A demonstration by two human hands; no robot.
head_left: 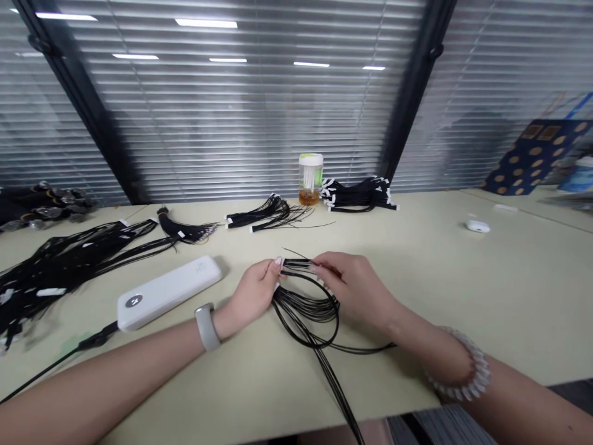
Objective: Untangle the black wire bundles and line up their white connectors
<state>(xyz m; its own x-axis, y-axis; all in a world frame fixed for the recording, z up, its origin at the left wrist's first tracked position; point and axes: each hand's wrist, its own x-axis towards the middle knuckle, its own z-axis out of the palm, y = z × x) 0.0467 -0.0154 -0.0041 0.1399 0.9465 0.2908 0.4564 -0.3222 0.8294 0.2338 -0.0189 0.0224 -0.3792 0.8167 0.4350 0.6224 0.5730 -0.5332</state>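
Observation:
My left hand (260,283) is closed on one end of a bundle of thin black cables (309,304), close to a small white connector. Thumb and fingers of my right hand (349,284) pinch the thin wires (297,264) that run across from the left hand. Below both hands the cables form a loop, and several strands trail down over the table's front edge. Parts of the bundle behind the right hand are hidden.
A white power bank (169,290) with a black cord lies left. Black cable bundles (69,256) cover the far left; more cables (269,213) lie at the back beside a lidded jar (309,179). A white earbud case (477,226) and a dotted bag (532,157) are at right.

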